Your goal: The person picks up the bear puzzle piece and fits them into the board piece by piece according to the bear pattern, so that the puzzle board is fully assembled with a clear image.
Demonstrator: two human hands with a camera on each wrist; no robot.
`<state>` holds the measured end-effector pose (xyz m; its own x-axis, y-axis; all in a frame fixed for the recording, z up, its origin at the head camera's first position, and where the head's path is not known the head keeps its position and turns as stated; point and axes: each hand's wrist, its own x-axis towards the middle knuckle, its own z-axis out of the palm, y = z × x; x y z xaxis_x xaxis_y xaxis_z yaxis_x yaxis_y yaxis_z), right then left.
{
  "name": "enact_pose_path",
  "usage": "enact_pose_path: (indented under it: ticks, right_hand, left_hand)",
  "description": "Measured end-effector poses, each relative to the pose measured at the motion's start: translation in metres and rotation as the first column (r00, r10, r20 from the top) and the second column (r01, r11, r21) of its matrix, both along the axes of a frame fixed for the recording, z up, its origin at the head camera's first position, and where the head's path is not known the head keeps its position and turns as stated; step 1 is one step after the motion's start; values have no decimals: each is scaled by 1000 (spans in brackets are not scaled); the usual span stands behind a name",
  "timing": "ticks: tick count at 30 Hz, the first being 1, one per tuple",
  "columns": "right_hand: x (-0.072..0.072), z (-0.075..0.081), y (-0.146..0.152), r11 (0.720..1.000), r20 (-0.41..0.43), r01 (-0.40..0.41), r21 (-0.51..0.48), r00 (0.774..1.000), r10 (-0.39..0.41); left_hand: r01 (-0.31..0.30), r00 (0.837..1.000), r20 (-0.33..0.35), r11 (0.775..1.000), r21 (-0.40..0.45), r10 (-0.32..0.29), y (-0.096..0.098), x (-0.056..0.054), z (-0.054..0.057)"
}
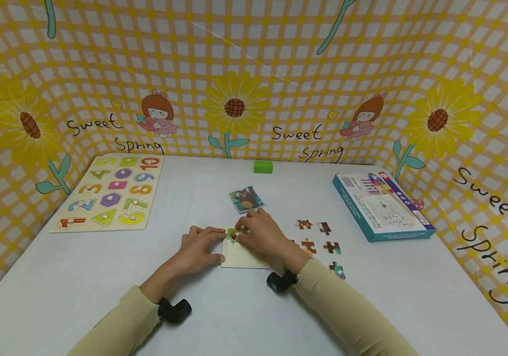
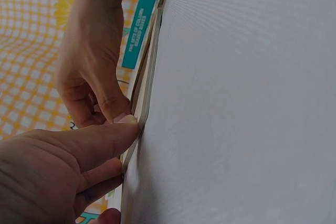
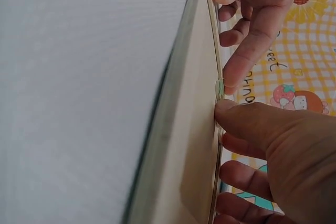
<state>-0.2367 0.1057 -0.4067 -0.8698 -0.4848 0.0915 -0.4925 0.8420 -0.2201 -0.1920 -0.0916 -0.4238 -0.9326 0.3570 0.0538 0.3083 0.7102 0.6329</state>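
A pale wooden puzzle board (image 1: 247, 257) lies on the white table, its surface mostly bare. At its upper left corner is a green and brown jigsaw piece (image 1: 231, 236). My right hand (image 1: 263, 235) pinches this piece between thumb and fingers, against the board. With its thumb and fingers spread apart, my left hand (image 1: 198, 249) touches the board's left edge. In the left wrist view the left thumb (image 2: 113, 136) presses at the board's rim. Loose jigsaw pieces (image 1: 307, 246) lie right of the board, some partly hidden by my right arm.
Just beyond the board lies a bear picture (image 1: 247, 199). A green block (image 1: 263, 167) stands at the table's back edge. A number and shape board (image 1: 111, 193) is on the left, and a teal-edged box (image 1: 383, 205) on the right. Patterned cloth (image 1: 236, 59) surrounds the table.
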Motion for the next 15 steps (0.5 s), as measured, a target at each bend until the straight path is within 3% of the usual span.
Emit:
enact_pose_path:
  ticks: [15]
  right_hand:
    - [2,9,3,1000,64,7,-19,998,-6]
  left_hand:
    - [2,1000,0,1000,3,-2,0,0,1]
